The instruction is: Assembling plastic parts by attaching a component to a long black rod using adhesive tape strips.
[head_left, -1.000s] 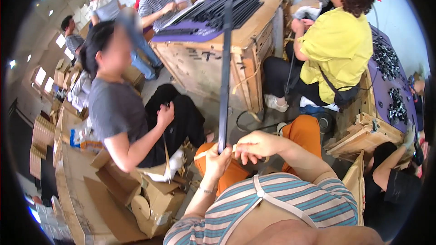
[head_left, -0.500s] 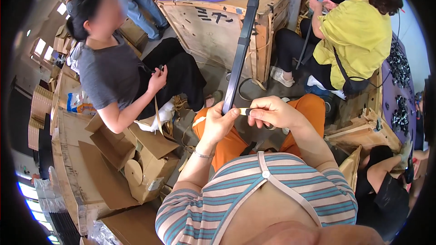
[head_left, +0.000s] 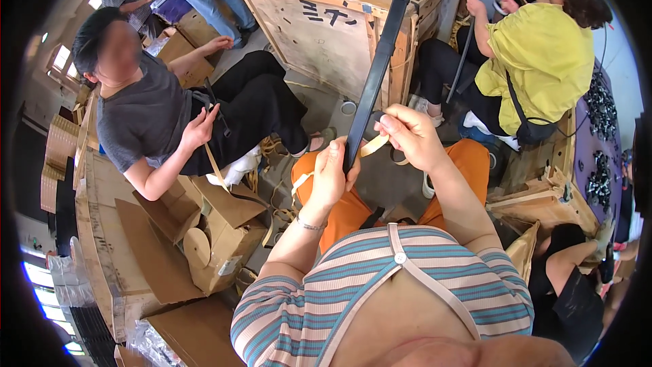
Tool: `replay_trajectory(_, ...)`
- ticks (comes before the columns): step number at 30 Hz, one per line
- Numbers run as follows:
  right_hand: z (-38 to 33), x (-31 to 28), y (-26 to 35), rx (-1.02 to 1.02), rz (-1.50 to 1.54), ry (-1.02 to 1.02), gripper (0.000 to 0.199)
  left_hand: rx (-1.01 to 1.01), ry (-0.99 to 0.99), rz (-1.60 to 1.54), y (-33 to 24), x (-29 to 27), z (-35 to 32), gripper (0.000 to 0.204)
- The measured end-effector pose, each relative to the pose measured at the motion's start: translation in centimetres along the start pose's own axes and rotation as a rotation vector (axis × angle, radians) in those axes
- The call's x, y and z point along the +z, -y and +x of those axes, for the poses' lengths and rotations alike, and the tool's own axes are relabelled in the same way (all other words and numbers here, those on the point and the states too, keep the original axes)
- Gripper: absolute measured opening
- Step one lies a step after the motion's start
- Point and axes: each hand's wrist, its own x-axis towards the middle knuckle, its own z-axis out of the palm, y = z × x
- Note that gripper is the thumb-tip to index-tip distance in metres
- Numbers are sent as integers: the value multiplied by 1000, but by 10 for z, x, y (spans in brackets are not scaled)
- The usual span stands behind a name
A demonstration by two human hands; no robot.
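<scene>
My left hand (head_left: pixel 333 175) is closed around the lower end of a long, flat black bar (head_left: pixel 373 78), which slants up and away to the right. A pale yellow strip of tape (head_left: pixel 374 145) stretches between that end and my right hand (head_left: pixel 413 137). My right fingers are pinched together on the strip, just right of the bar. Some small dark thing shows at those fingertips, too small to name. Another pale tail of strip hangs left of my left hand, over my orange trouser leg (head_left: pixel 312 231).
A wooden crate (head_left: pixel 316 34) with black bars on its purple top stands ahead. On the left, a person in grey sits by an opened cardboard box (head_left: pixel 231 245). A person in a yellow top (head_left: pixel 543 61) sits at right, beside a purple-covered table (head_left: pixel 584 156) with small black parts.
My right hand has risen and moved right, drawing the strip away from the bar. The bar leans further right. The person in grey has leaned back and stretched an arm out.
</scene>
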Motion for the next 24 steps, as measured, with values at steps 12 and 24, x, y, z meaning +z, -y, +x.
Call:
replay_trajectory(12, 11, 10, 0, -11, -65, 5, 22, 58, 10, -40, -4, -6, 3, 70)
replay_trajectory(24, 12, 15, -1, -49, -76, -24, 21, 55, 7, -19, -3, -10, -1, 70)
